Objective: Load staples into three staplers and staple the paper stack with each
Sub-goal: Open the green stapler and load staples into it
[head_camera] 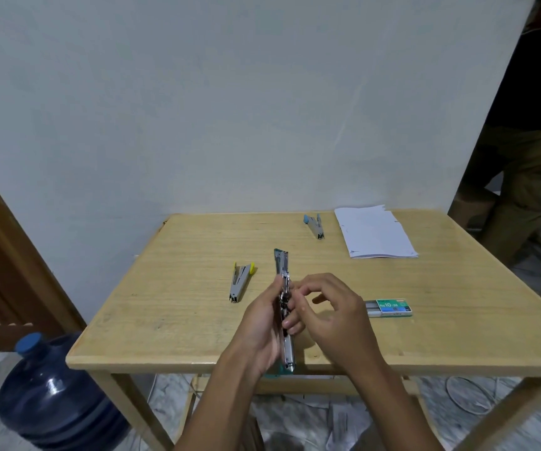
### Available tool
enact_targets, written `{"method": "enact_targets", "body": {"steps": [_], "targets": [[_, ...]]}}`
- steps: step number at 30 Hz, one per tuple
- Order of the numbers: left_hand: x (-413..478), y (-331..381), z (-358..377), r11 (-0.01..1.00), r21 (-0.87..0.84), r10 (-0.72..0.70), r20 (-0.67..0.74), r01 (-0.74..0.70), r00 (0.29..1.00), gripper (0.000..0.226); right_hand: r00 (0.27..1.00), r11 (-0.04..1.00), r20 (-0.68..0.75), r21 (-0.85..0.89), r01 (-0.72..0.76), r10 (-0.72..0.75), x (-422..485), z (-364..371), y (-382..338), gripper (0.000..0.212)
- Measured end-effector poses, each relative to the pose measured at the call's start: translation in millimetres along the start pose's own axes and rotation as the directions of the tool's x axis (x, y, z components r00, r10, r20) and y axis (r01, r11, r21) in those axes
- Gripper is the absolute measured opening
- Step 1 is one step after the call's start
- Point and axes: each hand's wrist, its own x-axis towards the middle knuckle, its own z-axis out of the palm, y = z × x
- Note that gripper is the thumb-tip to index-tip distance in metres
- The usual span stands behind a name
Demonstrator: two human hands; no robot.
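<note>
Left hand (pixel 261 323) wraps round the middle of a silver metal stapler (pixel 281 265) with a teal end, opened out straight. It is held just above the near edge of the pale wooden worktop (pixel 181 288), at 6 o'clock from the centre. Long axis runs 12 to 6: the top tip points at the far wall and the teal end hangs past the worktop edge.

Left grip: full wrap, thumb on the near side, fingers curled behind the body. Right hand (pixel 334 314) comes in from 3 o'clock. Right grip: narrow, thumb and forefinger tips pinched on the stapler's mid section, other fingers loosely curled. Cannot tell whether a staple strip sits between the fingertips.

Grey stapler with yellow end caps (pixel 240 281) lies flat at 9 o'clock of the hands, apart from them. Grey stapler with blue end cap (pixel 314 226) lies at 12 o'clock near the far edge. White paper stack (pixel 373 232) lies just beside it at 1 o'clock. Green cardboard staple box (pixel 391 307) lies at 3 o'clock, near the right hand, partly slid open.

Blue plastic water jug (pixel 51 395) stands on the floor at 8 o'clock of the worktop.
</note>
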Motion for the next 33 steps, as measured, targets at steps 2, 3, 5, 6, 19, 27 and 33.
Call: {"method": "enact_targets", "body": {"steps": [2,3,5,6,19,27,33], "targets": [[0.3,2.2,0.2,1.000,-0.018,-0.004,-0.037,0.003,0.999,0.030,0.999,0.999,-0.003,-0.010,0.048,-0.048,-3.7,3.2,3.0,0.002],[0.6,3.1,-0.6,1.000,-0.029,-0.012,-0.047,0.011,0.999,0.029,0.998,0.998,-0.001,-0.007,0.058,-0.058,-5.1,4.5,4.0,0.002],[0.5,4.8,-1.5,0.997,-0.070,-0.020,-0.048,0.016,0.999,0.027,1.000,0.999,0.002,0.019,0.030,-0.030,-7.5,6.0,4.3,0.003],[0.9,4.7,-2.1,0.996,-0.083,-0.017,-0.041,0.013,0.999,0.027,1.000,0.999,0.004,0.049,-0.016,0.016,-7.7,6.1,3.5,0.002],[5.4,4.6,-0.8,0.994,0.100,0.047,0.011,-0.048,0.999,0.027,0.949,0.958,0.167,0.063,-0.280,0.266,-1.7,16.5,-0.6,0.053],[5.4,13.9,7.7,0.215,0.961,0.299,0.104,-0.173,0.948,0.031,0.375,-0.184,0.456,0.797,-0.575,0.807,14.1,28.0,-8.9,0.045],[13.7,19.7,18.7,-0.393,0.913,0.279,0.233,-0.111,0.932,0.026,0.240,-0.380,0.522,0.805,-0.456,0.818,19.8,28.4,-22.4,0.036]]}}
